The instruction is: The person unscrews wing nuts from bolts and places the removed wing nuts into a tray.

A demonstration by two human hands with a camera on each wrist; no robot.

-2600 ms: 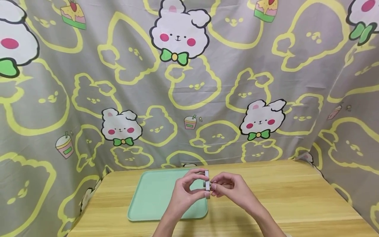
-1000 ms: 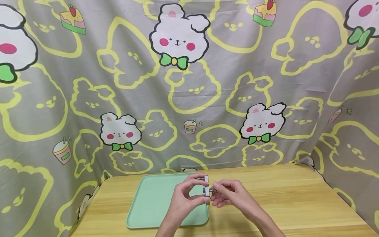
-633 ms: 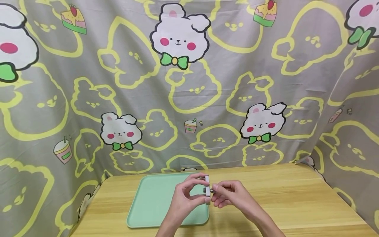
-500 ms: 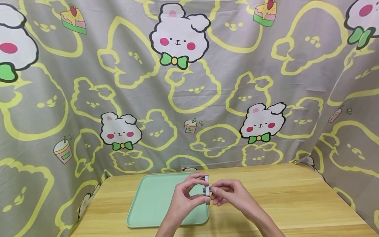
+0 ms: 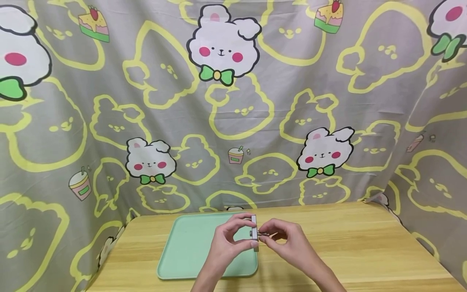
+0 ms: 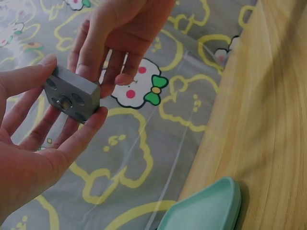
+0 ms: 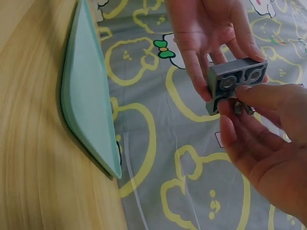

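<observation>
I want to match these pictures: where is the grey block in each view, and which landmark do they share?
Head: the grey block is low, just right of centre, in the left hand.
Left wrist: the grey block is toward the upper left.
Right wrist: the grey block is toward the upper right.
Shared landmark: the green tray.

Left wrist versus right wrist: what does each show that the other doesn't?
Only the left wrist view shows the flatter face of the grey block with a metal end in one opening. Only the right wrist view shows the block's recessed, ringed face, plus a metal shaft by the right grip. Both show the block, left grip, right grip, green tray, wooden table and patterned cloth.
</observation>
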